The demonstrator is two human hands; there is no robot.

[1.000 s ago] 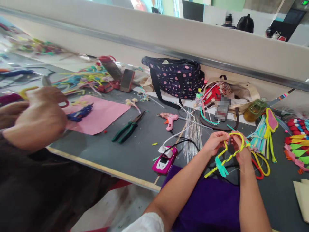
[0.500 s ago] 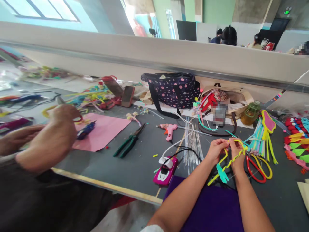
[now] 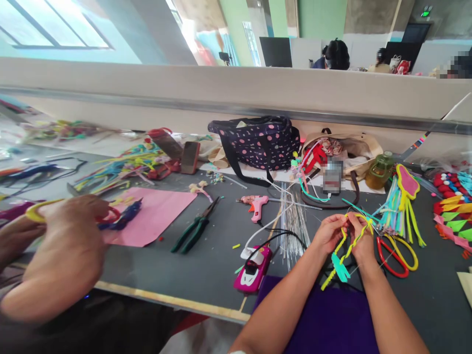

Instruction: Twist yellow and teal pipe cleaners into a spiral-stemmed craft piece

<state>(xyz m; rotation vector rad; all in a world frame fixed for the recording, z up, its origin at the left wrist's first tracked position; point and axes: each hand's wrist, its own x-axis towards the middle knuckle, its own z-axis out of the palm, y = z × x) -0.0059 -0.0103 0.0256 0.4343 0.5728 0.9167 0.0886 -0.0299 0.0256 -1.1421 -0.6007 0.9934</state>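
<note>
Above the dark table, my left hand (image 3: 329, 233) and my right hand (image 3: 361, 240) are close together, fingertips pinched on a yellow pipe cleaner (image 3: 344, 253). It bends into a loop between the hands, and one twisted end hangs down. A teal fuzzy piece (image 3: 340, 268) is on the hanging part, below my fingers. Scissors (image 3: 413, 260) with red and yellow handles lie just right of my right wrist. Beyond my right hand is a bundle of pastel pipe cleaners (image 3: 391, 205) with a pink and yellow shape (image 3: 407, 181) on top.
A pink glue gun (image 3: 258, 206), thin wires (image 3: 295, 226), a magenta power strip (image 3: 253, 275) and green-handled pliers (image 3: 191, 233) lie to the left. Behind stand a dotted bag (image 3: 258, 142) and an oil-coloured jar (image 3: 379, 169). A co-worker's arm (image 3: 62, 250) holds scissors over pink paper (image 3: 162, 211).
The view has tilted slightly. My hands keep their pinch on the yellow pipe cleaner with little movement. The co-worker's hand with the scissors has moved left and down.
</note>
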